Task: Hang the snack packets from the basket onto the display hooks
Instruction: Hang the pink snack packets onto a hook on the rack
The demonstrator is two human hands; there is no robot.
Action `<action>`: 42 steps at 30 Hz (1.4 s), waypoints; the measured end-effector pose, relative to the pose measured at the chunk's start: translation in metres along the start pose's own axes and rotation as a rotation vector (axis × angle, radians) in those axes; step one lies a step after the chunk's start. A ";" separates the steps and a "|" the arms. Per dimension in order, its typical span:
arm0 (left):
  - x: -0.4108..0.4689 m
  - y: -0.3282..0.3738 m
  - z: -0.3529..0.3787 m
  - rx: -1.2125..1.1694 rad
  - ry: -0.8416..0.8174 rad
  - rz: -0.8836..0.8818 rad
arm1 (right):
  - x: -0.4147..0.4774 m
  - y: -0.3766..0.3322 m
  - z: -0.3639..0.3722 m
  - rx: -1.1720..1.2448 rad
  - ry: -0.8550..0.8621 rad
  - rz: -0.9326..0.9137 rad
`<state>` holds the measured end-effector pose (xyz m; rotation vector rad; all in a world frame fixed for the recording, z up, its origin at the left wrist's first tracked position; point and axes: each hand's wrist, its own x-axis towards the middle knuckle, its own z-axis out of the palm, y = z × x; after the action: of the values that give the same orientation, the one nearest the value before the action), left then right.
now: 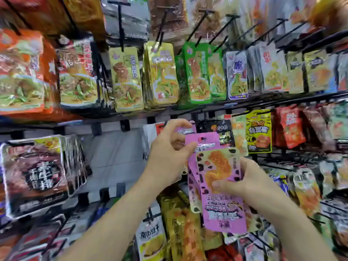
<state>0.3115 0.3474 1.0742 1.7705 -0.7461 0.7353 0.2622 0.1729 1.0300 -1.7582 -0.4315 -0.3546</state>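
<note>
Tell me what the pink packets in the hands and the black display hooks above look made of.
The pink packets: thin glossy plastic film, probably laminated; pale glare streaks cross the print and the sheets bend slightly. The display hooks: likely metal rod with a matte black coating, judging by how thin, straight and dull they look. Blur leaves the finish uncertain.

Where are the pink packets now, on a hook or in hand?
In hand: the right hand grips the pink packets, the left hand pinches one's top.

Several pink snack packets (224, 213), printed with orange food, overlap in a fanned stack before the display hooks (119, 25).
</note>
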 end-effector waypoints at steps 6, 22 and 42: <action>0.027 -0.013 0.026 0.080 0.202 0.056 | 0.036 0.008 -0.027 0.060 -0.078 -0.008; 0.046 -0.006 0.024 0.661 0.122 0.192 | 0.072 0.012 -0.050 0.081 -0.202 -0.097; 0.023 -0.037 0.037 1.172 -0.006 0.560 | 0.071 0.042 -0.071 0.160 -0.264 -0.019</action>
<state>0.3591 0.3188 1.0609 2.5978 -0.9028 1.7987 0.3442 0.1023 1.0428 -1.6503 -0.6484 -0.0970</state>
